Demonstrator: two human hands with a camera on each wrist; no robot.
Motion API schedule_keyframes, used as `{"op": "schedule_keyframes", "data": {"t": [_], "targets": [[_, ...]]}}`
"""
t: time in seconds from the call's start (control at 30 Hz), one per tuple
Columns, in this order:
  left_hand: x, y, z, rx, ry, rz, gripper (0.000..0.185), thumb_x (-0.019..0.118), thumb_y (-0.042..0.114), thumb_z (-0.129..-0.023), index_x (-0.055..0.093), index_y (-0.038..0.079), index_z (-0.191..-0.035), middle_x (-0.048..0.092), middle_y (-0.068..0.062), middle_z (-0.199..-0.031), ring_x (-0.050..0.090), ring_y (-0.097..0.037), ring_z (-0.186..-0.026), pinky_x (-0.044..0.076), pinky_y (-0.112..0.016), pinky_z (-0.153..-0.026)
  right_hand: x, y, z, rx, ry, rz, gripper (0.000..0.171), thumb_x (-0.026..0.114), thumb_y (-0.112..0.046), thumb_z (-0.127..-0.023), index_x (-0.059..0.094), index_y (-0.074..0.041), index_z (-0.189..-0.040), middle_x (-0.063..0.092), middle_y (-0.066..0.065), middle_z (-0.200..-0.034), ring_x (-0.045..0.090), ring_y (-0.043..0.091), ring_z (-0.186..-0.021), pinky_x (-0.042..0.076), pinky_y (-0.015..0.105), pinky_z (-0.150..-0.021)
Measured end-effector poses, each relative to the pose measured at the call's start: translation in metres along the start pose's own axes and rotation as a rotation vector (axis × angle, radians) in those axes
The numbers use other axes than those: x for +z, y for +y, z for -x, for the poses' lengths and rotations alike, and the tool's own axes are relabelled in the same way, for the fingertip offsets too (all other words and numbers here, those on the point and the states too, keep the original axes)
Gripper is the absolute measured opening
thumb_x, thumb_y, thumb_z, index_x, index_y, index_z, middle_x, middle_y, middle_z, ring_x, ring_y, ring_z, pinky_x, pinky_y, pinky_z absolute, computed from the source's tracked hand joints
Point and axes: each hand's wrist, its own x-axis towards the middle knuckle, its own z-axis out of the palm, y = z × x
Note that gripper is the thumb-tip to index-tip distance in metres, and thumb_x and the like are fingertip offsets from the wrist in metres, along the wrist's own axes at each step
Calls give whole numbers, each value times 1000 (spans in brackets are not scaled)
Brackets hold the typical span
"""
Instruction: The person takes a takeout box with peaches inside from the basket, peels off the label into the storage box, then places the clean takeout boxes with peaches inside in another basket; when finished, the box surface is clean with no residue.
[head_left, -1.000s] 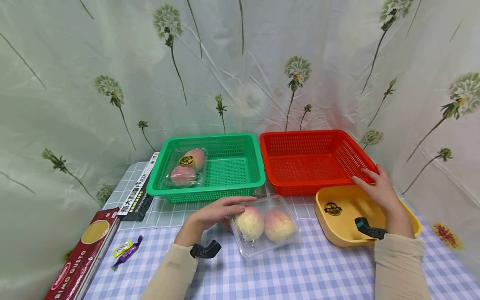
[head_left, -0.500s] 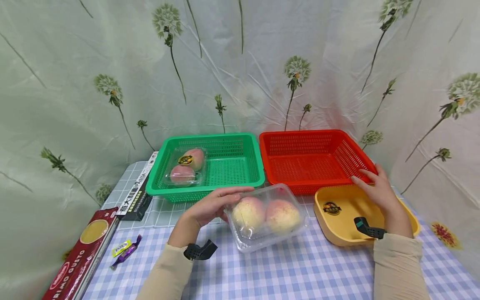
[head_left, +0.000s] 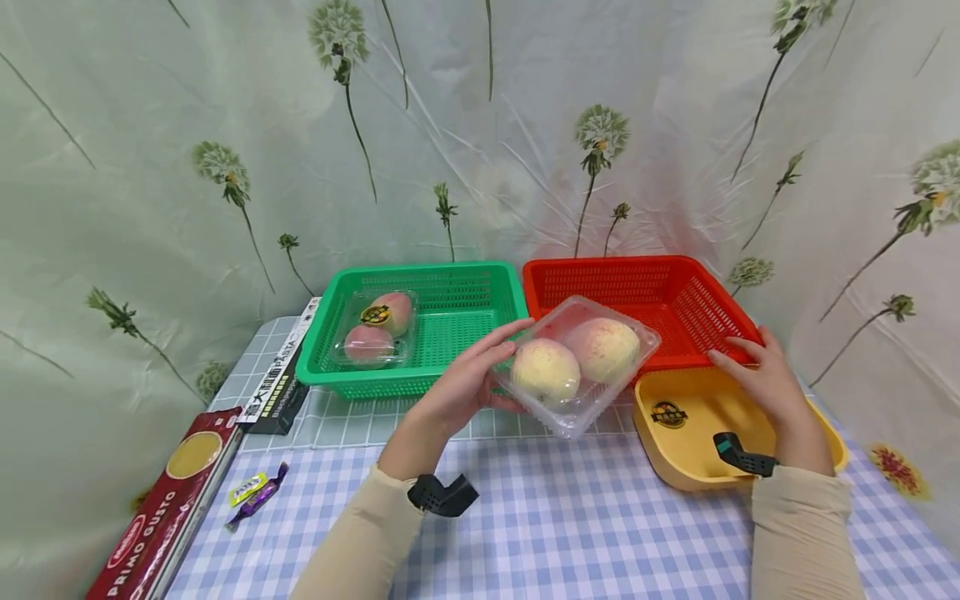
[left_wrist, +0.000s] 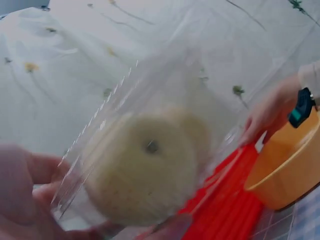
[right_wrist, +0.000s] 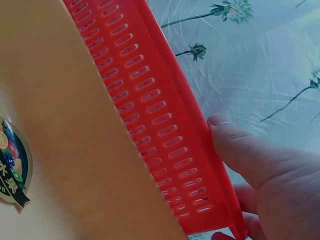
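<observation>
Nearest: checked cloth [head_left: 570, 533]. Near right: yellow tray [head_left: 667, 458]. Behind it: near right corner of red basket [head_left: 678, 275], pinched between thumb and bent fingers of right hand [head_left: 765, 383]. To the left, tilted and off the cloth, overlapping red basket in view: clear two-peach pack [head_left: 577, 362], gripped only at left side by left hand [head_left: 461, 383]. Judged weak: one-sided support for round contents. Could sag, twist free or spring open; if carried low, could snag on rim. Far left: green basket [head_left: 480, 283] with second pack [head_left: 378, 329].

Peach pack [head_left: 576, 364] now higher, nearer red basket [head_left: 663, 321]
</observation>
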Motion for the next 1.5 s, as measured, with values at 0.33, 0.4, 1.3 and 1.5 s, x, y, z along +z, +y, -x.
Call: {"op": "schedule_keyframes", "data": {"t": [0.33, 0.4, 1.3, 1.5], "targets": [[39, 7, -56, -27, 234, 47, 43, 51, 31, -104, 49, 38, -145, 40, 3, -155, 52, -35, -127, 56, -55, -88, -2, 4, -1, 0, 13, -38, 75, 51, -44, -102, 34, 16, -145, -21, 32, -160, -9, 64, -143, 6, 76, -112], [46, 7, -67, -23, 261, 39, 43, 53, 32, -103, 48, 38, -146, 42, 3, -155, 53, -30, -127, 57, -54, -88, -3, 4, 0, 5, 17, -32, 76, 50, -44, -102, 34, 15, -145, -21, 32, -161, -8, 64, -143, 8, 77, -112], [79, -25, -165, -230, 429, -292, 35, 54, 20, -102, 53, 25, -137, 48, -7, -141, 50, -26, -114, 51, -50, -101, -4, 2, 0, 18, 19, -40, 76, 51, -44, -101, 34, 15, -146, -19, 31, -161, -10, 62, -145, 4, 77, -112], [72, -28, -165, -241, 423, -501, 56, 65, 0, -90, 50, 17, -141, 59, -7, -130, 55, -23, -103, 56, -41, -95, 2, 2, -1, 14, 19, -48, 75, 52, -43, -101, 35, 15, -145, -18, 31, -162, -8, 61, -145, 5, 76, -113]]}}
